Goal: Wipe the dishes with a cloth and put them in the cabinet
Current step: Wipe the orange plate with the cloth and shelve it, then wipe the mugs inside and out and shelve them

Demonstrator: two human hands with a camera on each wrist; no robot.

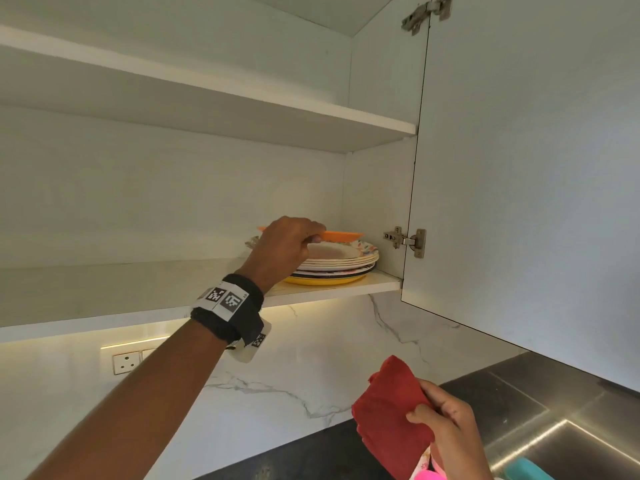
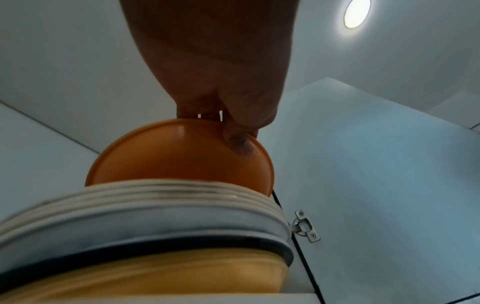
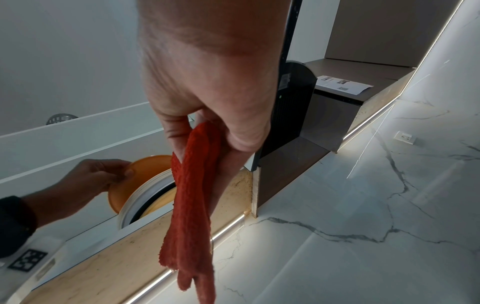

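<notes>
My left hand (image 1: 294, 240) reaches into the open wall cabinet and pinches the near rim of an orange plate (image 1: 343, 235), held level just above a stack of plates (image 1: 339, 263) on the lower shelf (image 1: 381, 284). In the left wrist view the thumb presses the underside of the orange plate (image 2: 182, 156) over the stack of plates (image 2: 145, 214). Low at the right, my right hand (image 1: 446, 424) grips a folded red cloth (image 1: 388, 410), which hangs from the hand (image 3: 218, 139) as a long strip of red cloth (image 3: 189, 205).
The cabinet door (image 1: 536, 202) stands open to the right of the shelf. An upper shelf (image 1: 242, 112) sits above. A marble backsplash (image 1: 311, 368) with a wall socket (image 1: 126, 362) lies below, and a steel sink (image 1: 571, 441) is at the bottom right.
</notes>
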